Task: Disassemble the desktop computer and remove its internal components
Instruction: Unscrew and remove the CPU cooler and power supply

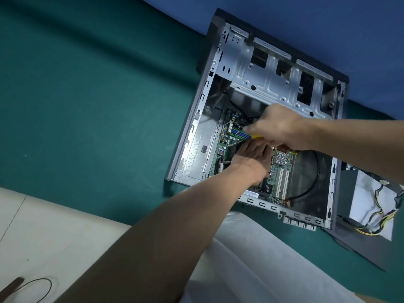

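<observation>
Cream bench edge [43,226] nearest, thin wire loop [41,289] on it. Case [196,136] lies on its side on teal cloth [87,106], open face up, side panel off. PSU [367,200] looks already out: it sits just beside the case's right wall, cable bundle [380,217] loose on top. Board [282,171] still in the case, black cable [317,169] looped next to it. Drive cage [262,68] at the far end looks empty, can't be sure. I'd call it roughly midway: cover and PSU done, board and whatever's fixed to it left

Left hand [253,156] comes in from the near side, forearm low over the case's rim, fingers stretched flat on the board, gripping nothing I can see. Right hand [282,127] comes across from the right, above it, fingers clamped round a yellow-handled screwdriver [254,136], shaft angled down-left to a spot just off the left fingertips. Tip contact hidden; likely a board or cooler screw
</observation>
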